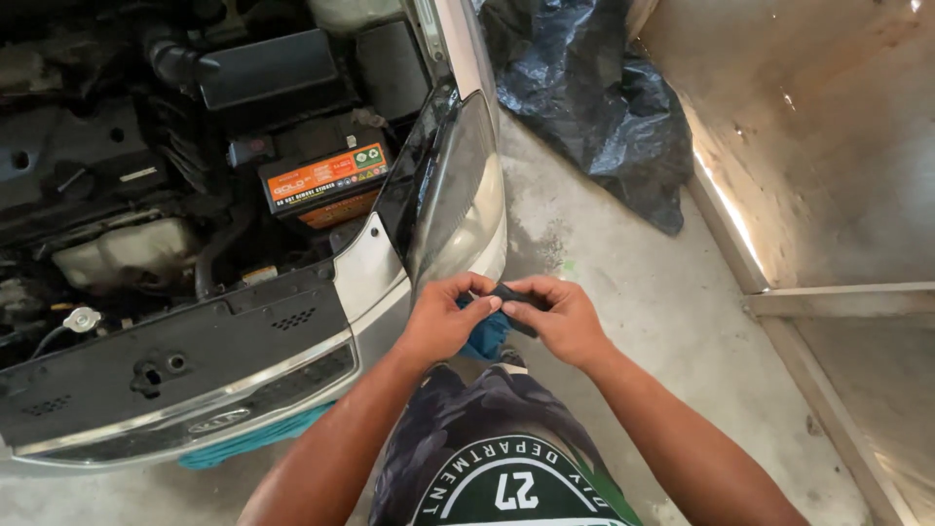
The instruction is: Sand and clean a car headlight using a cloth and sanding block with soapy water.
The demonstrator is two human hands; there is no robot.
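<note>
Pinching a small, light, seemingly stiff black piece [513,297] at frame centre: left hand [443,319] and right hand [563,317] fingertips grasping opposite ends.

Blk plastic sheet [594,107], orange battery [326,180], teal cloth [487,336], silver bumper [365,268].

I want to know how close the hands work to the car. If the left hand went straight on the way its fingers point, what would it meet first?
The left hand points right, toward the small dark piece both hands pinch, so it would likely meet that first, then the right hand behind it. The headlight lies above, off that line, though depth is unclear.
</note>
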